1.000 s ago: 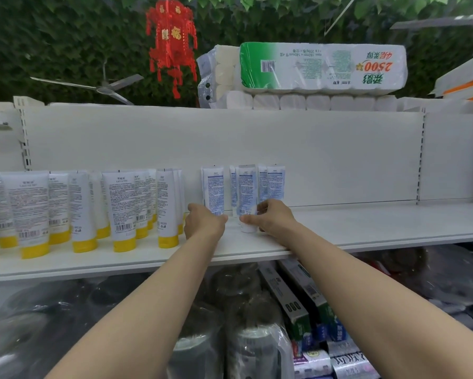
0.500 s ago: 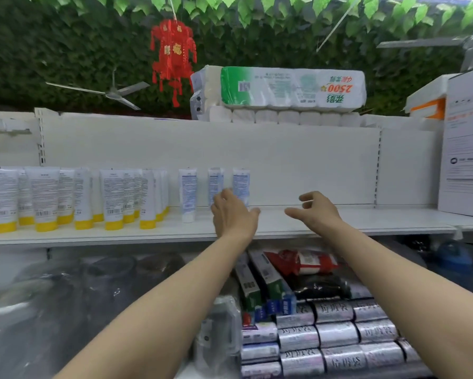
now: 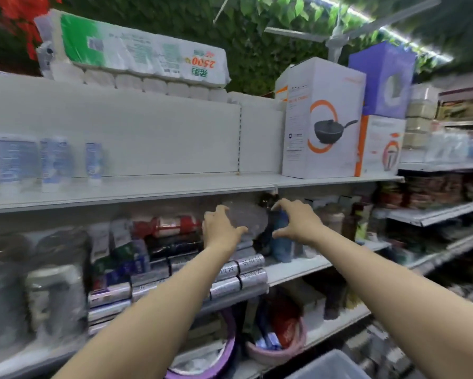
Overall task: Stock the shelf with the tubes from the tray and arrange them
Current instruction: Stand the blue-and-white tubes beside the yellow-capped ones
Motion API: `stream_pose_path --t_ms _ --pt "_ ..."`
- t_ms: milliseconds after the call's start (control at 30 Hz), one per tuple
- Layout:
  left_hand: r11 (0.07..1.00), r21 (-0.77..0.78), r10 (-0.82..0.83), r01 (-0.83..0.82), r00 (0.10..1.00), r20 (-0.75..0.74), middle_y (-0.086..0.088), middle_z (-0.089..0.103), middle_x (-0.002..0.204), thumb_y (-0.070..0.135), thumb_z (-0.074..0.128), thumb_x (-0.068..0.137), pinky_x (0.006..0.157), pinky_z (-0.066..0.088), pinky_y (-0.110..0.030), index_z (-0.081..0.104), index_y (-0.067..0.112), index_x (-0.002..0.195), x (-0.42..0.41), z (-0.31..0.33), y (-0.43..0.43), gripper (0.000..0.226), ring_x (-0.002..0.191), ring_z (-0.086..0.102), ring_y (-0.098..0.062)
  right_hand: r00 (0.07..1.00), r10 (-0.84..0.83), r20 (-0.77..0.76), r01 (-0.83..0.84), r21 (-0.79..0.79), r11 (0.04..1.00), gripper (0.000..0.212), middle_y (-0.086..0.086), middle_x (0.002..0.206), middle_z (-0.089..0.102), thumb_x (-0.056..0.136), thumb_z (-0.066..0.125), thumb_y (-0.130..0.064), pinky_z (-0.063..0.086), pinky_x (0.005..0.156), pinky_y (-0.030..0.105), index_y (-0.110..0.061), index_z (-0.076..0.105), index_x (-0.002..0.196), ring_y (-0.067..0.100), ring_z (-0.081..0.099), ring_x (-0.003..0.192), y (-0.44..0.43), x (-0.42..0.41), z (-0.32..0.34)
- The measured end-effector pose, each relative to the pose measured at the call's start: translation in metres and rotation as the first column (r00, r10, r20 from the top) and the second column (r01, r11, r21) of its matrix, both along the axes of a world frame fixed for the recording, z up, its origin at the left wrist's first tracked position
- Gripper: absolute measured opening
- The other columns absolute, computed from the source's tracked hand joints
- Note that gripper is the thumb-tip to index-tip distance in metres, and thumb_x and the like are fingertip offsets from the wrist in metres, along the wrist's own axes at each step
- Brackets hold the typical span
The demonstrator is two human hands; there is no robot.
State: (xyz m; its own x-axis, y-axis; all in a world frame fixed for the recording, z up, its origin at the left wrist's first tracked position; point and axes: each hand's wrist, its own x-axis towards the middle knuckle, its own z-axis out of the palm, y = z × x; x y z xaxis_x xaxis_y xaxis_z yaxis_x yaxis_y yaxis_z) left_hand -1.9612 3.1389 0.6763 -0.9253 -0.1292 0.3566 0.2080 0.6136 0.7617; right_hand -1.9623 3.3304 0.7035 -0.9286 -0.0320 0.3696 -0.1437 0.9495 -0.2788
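Observation:
Three white tubes with blue print [image 3: 55,162] stand in a row at the left of the white shelf [image 3: 153,187]; the picture is blurred. Both of my hands hover in the air in front of the shelf below, away from the tubes. My left hand [image 3: 220,228] holds nothing, fingers spread and loosely bent. My right hand [image 3: 295,221] is also empty, with thumb and fingers apart. A grey tray corner [image 3: 331,365] shows at the bottom edge.
A pan box [image 3: 320,119] and a second box [image 3: 380,144] stand at the shelf's right end. Toilet roll packs [image 3: 137,58] lie on top. The lower shelf holds silver packs [image 3: 238,274] and a blue bottle [image 3: 282,242]. Basins [image 3: 279,348] sit below.
Both hands left the tubes and dropped below the shelf edge. My view swung right, so the tubes now sit at the far left and the boxes came into sight.

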Motion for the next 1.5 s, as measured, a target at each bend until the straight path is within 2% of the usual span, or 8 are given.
stream_pose_path --t_ms 367,500,700,867,1000,1300,1400,1500 --pt "0.953 -0.119 -0.256 0.279 0.950 0.180 -0.012 0.045 0.130 0.032 0.078 0.075 0.102 0.040 -0.033 0.050 0.018 0.129 -0.027 -0.099 0.184 0.063 0.120 0.049 -0.030 0.949 -0.200 0.244 0.226 -0.085 0.970 0.062 0.006 0.127 0.049 0.072 0.081 -0.035 0.048 0.091 0.037 -0.032 0.051 0.127 0.028 0.048 0.118 0.182 0.012 -0.098" --pt "0.919 -0.138 -0.329 0.368 0.913 0.241 -0.011 0.043 0.132 0.032 0.077 0.078 0.101 0.036 -0.032 0.048 0.020 0.131 -0.062 -0.143 0.234 0.062 0.124 0.045 -0.029 0.914 -0.271 0.303 0.303 -0.065 0.951 0.063 0.006 0.118 0.047 0.074 0.080 -0.032 0.045 0.086 0.036 -0.033 0.050 0.129 0.029 0.047 0.116 0.231 -0.011 -0.138" --pt "0.902 -0.124 -0.333 0.414 0.849 0.410 -0.016 0.046 0.132 0.035 0.079 0.075 0.100 0.042 -0.035 0.050 0.018 0.130 -0.126 -0.225 0.297 0.065 0.119 0.050 -0.034 0.850 -0.307 0.429 0.348 -0.017 0.937 0.059 0.008 0.124 0.056 0.073 0.080 -0.033 0.048 0.087 0.035 -0.026 0.054 0.125 0.028 0.054 0.112 0.290 -0.068 -0.207" --pt "0.884 -0.130 -0.303 0.448 0.764 0.570 -0.017 0.050 0.128 0.034 0.080 0.075 0.097 0.042 -0.035 0.049 0.014 0.132 -0.165 -0.301 0.323 0.068 0.118 0.049 -0.035 0.726 -0.310 0.614 0.406 -0.019 0.914 0.054 0.011 0.126 0.058 0.078 0.077 -0.026 0.045 0.069 0.029 -0.018 0.055 0.127 0.026 0.059 0.101 0.324 -0.105 -0.288" --pt "0.888 -0.129 -0.243 0.442 0.688 0.684 -0.014 0.054 0.127 0.032 0.081 0.073 0.097 0.043 -0.035 0.053 0.013 0.129 -0.180 -0.361 0.335 0.065 0.119 0.049 -0.032 0.617 -0.254 0.745 0.433 -0.051 0.900 0.059 0.009 0.136 0.054 0.082 0.077 -0.028 0.042 0.093 0.030 -0.013 0.052 0.133 0.026 0.052 0.124 0.344 -0.120 -0.360" --pt "0.950 -0.107 -0.059 0.294 0.503 0.863 -0.015 0.043 0.135 0.036 0.078 0.080 0.104 0.040 -0.038 0.047 0.015 0.133 -0.183 -0.482 0.372 0.065 0.124 0.046 -0.033 0.397 -0.093 0.913 0.516 -0.138 0.845 0.060 0.010 0.138 0.053 0.090 0.065 -0.046 0.041 0.093 0.032 -0.014 0.048 0.138 0.028 0.054 0.119 0.382 -0.150 -0.519" --pt "0.975 -0.112 0.020 0.193 0.422 0.906 -0.013 0.041 0.136 0.036 0.076 0.082 0.095 0.045 -0.036 0.046 0.015 0.133 -0.178 -0.523 0.383 0.062 0.121 0.049 -0.032 0.361 -0.048 0.931 0.550 -0.171 0.817 0.068 0.012 0.142 0.051 0.091 0.059 -0.053 0.041 0.102 0.039 -0.011 0.044 0.143 0.032 0.051 0.125 0.390 -0.151 -0.573" --pt "0.987 -0.111 0.066 0.115 0.344 0.937 -0.010 0.039 0.136 0.036 0.073 0.085 0.072 0.046 -0.031 0.044 0.017 0.134 -0.168 -0.552 0.392 0.060 0.115 0.053 -0.030 0.358 -0.044 0.933 0.581 -0.186 0.792 0.082 0.014 0.140 0.053 0.082 0.058 -0.067 0.043 0.104 0.047 -0.012 0.044 0.143 0.034 0.052 0.124 0.396 -0.144 -0.622"
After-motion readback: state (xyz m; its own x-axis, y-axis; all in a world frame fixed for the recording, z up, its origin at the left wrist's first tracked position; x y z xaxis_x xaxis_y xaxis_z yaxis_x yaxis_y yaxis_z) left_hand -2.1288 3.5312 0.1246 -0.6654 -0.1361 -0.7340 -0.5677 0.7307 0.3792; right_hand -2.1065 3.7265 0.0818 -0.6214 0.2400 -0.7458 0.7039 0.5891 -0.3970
